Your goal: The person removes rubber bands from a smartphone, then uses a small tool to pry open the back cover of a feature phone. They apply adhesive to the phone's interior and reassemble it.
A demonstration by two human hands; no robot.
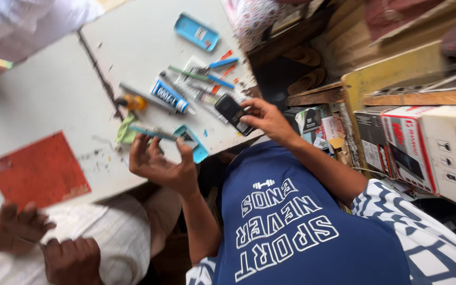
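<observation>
I am at a small repair stall for phones. My white worktable (54, 84) is strewn with screwdrivers (207, 77), a glue tube (170, 96) and a phone cover (197, 31). Beside me stand stacked cartons (423, 148) and rough wooden shelves (376, 79) crammed with small packets (320, 126).

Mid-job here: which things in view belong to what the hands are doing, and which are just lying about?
In use:
dark phone in the right hand
turquoise phone cover in the left hand
glue tube and blue-handled tools, close by, probably

Lying about:
red mat
second blue cover
cardboard boxes
another person's hands
</observation>
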